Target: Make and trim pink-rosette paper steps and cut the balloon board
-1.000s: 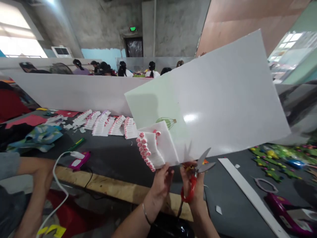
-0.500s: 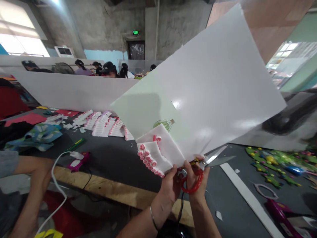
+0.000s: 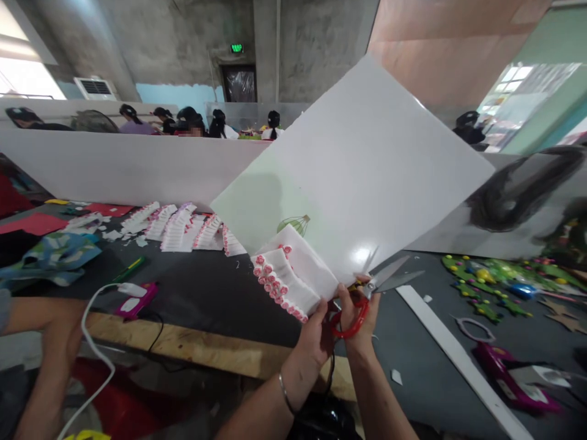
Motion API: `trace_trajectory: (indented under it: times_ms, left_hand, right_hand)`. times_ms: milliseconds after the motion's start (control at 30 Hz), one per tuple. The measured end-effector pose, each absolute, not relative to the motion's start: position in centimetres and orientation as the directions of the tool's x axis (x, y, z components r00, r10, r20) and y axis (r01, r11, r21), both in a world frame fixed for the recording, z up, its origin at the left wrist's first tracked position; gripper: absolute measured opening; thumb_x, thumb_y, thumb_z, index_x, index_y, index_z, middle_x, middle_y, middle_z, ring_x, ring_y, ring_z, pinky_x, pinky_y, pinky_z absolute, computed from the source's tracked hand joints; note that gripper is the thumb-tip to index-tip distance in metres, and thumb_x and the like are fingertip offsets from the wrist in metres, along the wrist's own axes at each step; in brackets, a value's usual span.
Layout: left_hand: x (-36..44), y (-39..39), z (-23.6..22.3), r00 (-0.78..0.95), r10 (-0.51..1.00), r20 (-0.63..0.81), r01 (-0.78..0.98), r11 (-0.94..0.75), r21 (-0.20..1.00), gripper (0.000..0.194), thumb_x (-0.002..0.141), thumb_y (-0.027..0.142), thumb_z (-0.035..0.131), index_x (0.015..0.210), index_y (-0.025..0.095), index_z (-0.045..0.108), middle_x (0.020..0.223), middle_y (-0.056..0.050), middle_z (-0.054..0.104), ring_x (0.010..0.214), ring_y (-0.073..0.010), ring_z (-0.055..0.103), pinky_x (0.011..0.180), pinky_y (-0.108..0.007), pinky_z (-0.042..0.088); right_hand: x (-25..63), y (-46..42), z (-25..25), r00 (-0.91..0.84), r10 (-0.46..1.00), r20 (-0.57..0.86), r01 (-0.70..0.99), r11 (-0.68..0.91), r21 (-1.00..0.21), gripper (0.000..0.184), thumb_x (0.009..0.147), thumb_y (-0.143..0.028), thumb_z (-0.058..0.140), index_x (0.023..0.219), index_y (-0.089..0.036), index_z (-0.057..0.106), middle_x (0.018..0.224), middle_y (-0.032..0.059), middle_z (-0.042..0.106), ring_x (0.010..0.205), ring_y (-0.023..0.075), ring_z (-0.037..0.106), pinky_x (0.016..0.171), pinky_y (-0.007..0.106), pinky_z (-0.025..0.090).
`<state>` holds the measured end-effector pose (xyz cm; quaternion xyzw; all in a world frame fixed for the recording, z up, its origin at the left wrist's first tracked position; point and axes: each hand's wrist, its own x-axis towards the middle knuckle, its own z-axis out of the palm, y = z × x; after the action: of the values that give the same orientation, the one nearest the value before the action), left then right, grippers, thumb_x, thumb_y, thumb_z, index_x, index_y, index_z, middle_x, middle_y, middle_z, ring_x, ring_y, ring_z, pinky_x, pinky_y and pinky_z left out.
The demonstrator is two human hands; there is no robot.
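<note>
My left hand (image 3: 318, 333), a bracelet on its wrist, is closed with the thumb pressed on a white piece (image 3: 296, 284) edged with small pink rolled roses. Another white piece with a rose or two lies beneath it. Scissors (image 3: 389, 274) with red handles hang in my right hand (image 3: 362, 324), their blades parted and pointing right. My right fingers also pinch the near edge of a large glossy white sheet (image 3: 358, 165), raised at a slant behind the rose pieces. A pale green area with a balloon-like drawing shows on its left part. Some fingers are hidden.
Rose-edged white strips (image 3: 177, 229) and paper scraps lie at the back left. A magenta glue gun (image 3: 509, 376), a long white strip (image 3: 458, 354) and green decorations (image 3: 486, 293) are on the right. Another person's arm (image 3: 48, 342) rests at left. A white partition (image 3: 128, 168) stands behind.
The large sheet has tilted, its far corner dropping lower and leftward in view. The camera view has shifted slightly right. Both hands keep their hold.
</note>
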<state>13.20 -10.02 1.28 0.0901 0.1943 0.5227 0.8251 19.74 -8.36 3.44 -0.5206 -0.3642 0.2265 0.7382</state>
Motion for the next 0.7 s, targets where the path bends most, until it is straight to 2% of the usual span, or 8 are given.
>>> trace_trajectory:
  times_ms: [133,300,400,467,600,633,700]
  left_hand:
    - [12.8,-10.7,0.8,0.348,0.918,-0.19,-0.791,0.397,0.466,0.039,0.055,0.03,0.092,0.088,0.017,0.075,0.096,-0.006,0.073,0.094,-0.0209,0.066,0.09,-0.031,0.049]
    - [9.5,-11.9,-0.9,0.379,0.894,-0.24,-0.567,0.429,0.703,0.031,0.047,0.021,0.093,0.07,0.015,0.073,0.069,-0.002,0.067,0.065,-0.0119,0.059,0.063,-0.023,0.046]
    - [6.3,-12.0,-1.7,0.341,0.889,-0.305,-0.438,0.437,0.785,0.028,0.052,0.029,0.092,0.066,0.013,0.073,0.054,-0.001,0.06,0.051,-0.0091,0.052,0.051,-0.021,0.039]
    - [4.0,-11.6,-1.9,0.25,0.903,-0.35,-0.347,0.421,0.838,0.031,0.055,0.036,0.09,0.065,0.013,0.072,0.051,0.0,0.058,0.048,-0.0085,0.05,0.048,-0.021,0.035]
    - [-0.2,-9.6,-1.2,0.095,0.946,-0.31,-0.21,0.324,0.923,0.037,0.064,0.051,0.081,0.065,0.016,0.069,0.045,0.002,0.053,0.041,-0.0084,0.044,0.043,-0.022,0.03]
    - [-1.2,-8.9,-0.9,0.06,0.959,-0.278,-0.178,0.285,0.942,0.04,0.067,0.053,0.078,0.058,0.017,0.064,0.041,0.004,0.047,0.039,-0.0083,0.041,0.042,-0.022,0.029]
    - [-3.0,-7.3,-0.2,0.019,0.979,-0.205,-0.158,0.205,0.966,0.056,0.075,0.055,0.07,0.041,0.019,0.045,0.038,0.004,0.038,0.04,-0.0094,0.042,0.045,-0.024,0.034]
  right_hand:
    - [20.8,-7.9,3.7,0.632,0.727,0.271,-0.018,0.363,-0.932,0.044,0.075,-0.043,0.069,0.105,-0.026,0.042,0.099,0.0017,0.063,0.091,0.0181,0.063,0.086,0.036,0.05]
    - [23.4,-7.4,2.9,0.58,0.786,0.213,-0.108,0.333,-0.937,0.047,0.07,-0.041,0.075,0.102,-0.026,0.044,0.087,-0.0041,0.058,0.072,0.0129,0.058,0.068,0.028,0.048]
    - [25.3,-7.3,2.1,0.545,0.813,0.206,-0.119,0.318,-0.941,0.047,0.07,-0.039,0.076,0.105,-0.025,0.048,0.079,-0.0063,0.054,0.063,0.0107,0.052,0.059,0.025,0.043]
    - [26.5,-7.3,1.8,0.534,0.824,0.187,-0.12,0.293,-0.948,0.048,0.07,-0.039,0.076,0.107,-0.025,0.049,0.075,-0.0068,0.053,0.058,0.0103,0.05,0.054,0.023,0.04]
    - [28.4,-7.1,2.2,0.506,0.844,0.178,-0.108,0.266,-0.958,0.046,0.068,-0.036,0.077,0.103,-0.026,0.05,0.071,-0.0072,0.054,0.053,0.0099,0.049,0.049,0.023,0.039]
    - [28.7,-7.0,2.3,0.502,0.846,0.178,-0.106,0.265,-0.958,0.046,0.066,-0.036,0.077,0.102,-0.026,0.05,0.071,-0.0073,0.054,0.052,0.0099,0.05,0.049,0.023,0.04]
    - [29.2,-6.7,2.7,0.498,0.851,0.167,-0.108,0.252,-0.962,0.047,0.063,-0.034,0.078,0.1,-0.026,0.05,0.07,-0.0077,0.055,0.051,0.0098,0.05,0.048,0.023,0.041]
